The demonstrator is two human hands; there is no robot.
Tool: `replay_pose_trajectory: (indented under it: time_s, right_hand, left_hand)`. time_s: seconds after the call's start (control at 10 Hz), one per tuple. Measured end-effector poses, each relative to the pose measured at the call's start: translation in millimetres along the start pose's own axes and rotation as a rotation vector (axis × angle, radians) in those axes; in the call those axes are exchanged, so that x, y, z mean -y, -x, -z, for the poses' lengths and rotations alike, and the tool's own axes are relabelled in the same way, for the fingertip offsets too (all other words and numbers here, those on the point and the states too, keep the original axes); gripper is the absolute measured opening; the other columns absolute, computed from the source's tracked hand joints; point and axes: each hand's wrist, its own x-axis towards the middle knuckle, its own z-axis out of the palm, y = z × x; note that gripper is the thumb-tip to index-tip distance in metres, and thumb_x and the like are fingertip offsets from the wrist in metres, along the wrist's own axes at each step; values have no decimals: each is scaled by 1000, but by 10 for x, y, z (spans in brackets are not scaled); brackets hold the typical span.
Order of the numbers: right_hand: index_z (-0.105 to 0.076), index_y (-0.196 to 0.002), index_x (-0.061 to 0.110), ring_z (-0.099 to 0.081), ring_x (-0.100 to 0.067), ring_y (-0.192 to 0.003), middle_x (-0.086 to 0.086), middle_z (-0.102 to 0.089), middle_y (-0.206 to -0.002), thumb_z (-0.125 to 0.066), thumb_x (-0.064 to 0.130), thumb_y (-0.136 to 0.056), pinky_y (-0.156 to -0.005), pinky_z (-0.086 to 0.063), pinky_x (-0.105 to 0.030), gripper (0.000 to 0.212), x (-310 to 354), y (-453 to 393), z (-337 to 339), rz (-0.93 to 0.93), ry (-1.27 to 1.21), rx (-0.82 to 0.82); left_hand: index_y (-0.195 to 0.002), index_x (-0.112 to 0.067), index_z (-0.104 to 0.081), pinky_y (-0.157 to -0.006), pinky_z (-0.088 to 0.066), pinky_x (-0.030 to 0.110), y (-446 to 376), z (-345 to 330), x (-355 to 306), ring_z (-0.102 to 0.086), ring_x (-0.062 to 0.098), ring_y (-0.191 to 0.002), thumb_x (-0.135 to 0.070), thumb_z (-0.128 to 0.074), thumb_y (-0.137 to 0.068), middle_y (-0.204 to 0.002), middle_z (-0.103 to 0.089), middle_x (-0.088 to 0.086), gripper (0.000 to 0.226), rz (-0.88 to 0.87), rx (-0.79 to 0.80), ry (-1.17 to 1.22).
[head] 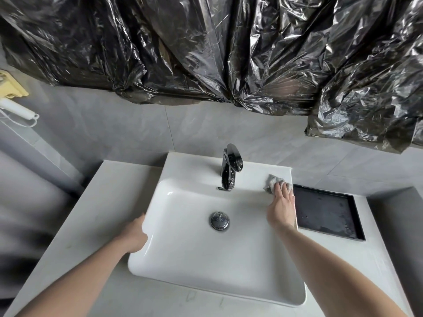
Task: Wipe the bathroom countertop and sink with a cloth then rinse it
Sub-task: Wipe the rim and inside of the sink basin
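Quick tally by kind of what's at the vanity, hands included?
sink: 1
faucet: 1
drain plug: 1
cloth: 1
tray: 1
hands: 2, left hand and right hand
Total: 7

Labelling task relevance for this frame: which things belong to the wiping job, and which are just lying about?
Job: cloth under right hand; sink; countertop; faucet; left hand on sink rim.
Lying about: black tray; black plastic sheeting; yellow fixture on wall.
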Motion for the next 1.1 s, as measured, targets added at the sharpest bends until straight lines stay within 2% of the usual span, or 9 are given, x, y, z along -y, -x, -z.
replay_pose_trajectory:
  time_s: [0.2, 0.3, 0.5, 0.6, 0.7, 0.8, 0.9, 1.0, 1.1]
  right_hand:
    - [-49, -150, 12, -31, -27, -153, -8, -42, -161, -39, -8, -95, -118, -33, -40, 60, 530, 346, -110, -352, -470, -195]
    - [-55, -135, 12, -60, -40, -120, -12, -62, -123, -43, -1, -96, -97, -45, -37, 43, 815, 464, -233, -620, -687, -165]
    - [-40, -148, -1, -57, -34, -122, -25, -52, -144, -36, 6, -106, -95, -39, -32, 43, 1406, 275, -462, -760, -884, -13]
    - [-33, -152, -4, -56, -38, -123, -28, -45, -150, -38, 5, -105, -75, -43, -30, 49, 1787, 254, -521, -799, -966, 164]
    - [-42, -151, 3, -58, -24, -116, -19, -53, -149, -50, 13, -104, -71, -51, -19, 48, 2200, 237, -734, -765, -971, 250]
    - [-55, -145, 7, -56, -38, -130, -18, -57, -147, -65, 22, -97, -99, -49, -41, 52, 2598, 215, -911, -551, -479, 367]
    - [-52, -144, 6, -64, -20, -101, -19, -57, -145, -53, 15, -102, -71, -54, -22, 43, 3079, 282, -863, -914, -1131, 468]
    - [-53, -137, -1, -57, -16, -77, -23, -60, -135, -44, 4, -101, -47, -49, -16, 38, 3388, 367, -822, -695, -1136, 617]
    - [-59, -97, 7, -59, -12, -44, -11, -66, -80, -40, -2, -99, -30, -41, -17, 21, 3401, 412, -815, -635, -1093, 635]
  left_hand:
    - [-161, -37, -24, -113, -43, 42, 271, 61, -209, -45, 32, -141, -13, -36, -78, -158, -47, 1, 87, -35, -24, -3]
    - [-161, -34, -28, -112, -43, 36, 357, 85, -281, -47, 30, -141, -10, -39, -86, -157, -49, -2, 80, -61, -31, -11]
    - [-160, -34, -33, -114, -44, 39, 318, 132, -209, -51, 27, -138, -12, -39, -81, -154, -53, -4, 82, -90, 18, 47]
    - [-156, -34, -39, -111, -46, 38, 319, 153, -184, -55, 26, -134, -13, -38, -76, -148, -58, -6, 83, -122, 51, 71]
    - [-155, -35, -40, -111, -46, 36, 292, 171, -137, -57, 22, -132, -17, -38, -72, -146, -60, -9, 85, -130, 84, 106]
    - [-152, -37, -44, -111, -47, 37, 274, 180, -101, -59, 19, -128, -18, -39, -71, -140, -63, -12, 83, -155, 104, 124]
    - [-151, -37, -45, -109, -47, 32, 325, 201, -133, -59, 17, -130, -14, -39, -75, -140, -63, -13, 80, -186, 125, 157]
    - [-153, -37, -43, -109, -46, 31, 308, 200, -102, -58, 15, -130, -18, -40, -72, -142, -61, -14, 83, -211, 131, 154]
    - [-149, -38, -45, -112, -46, 33, 275, 194, -56, -58, 13, -131, -14, -43, -77, -139, -63, -17, 76, -215, 155, 173]
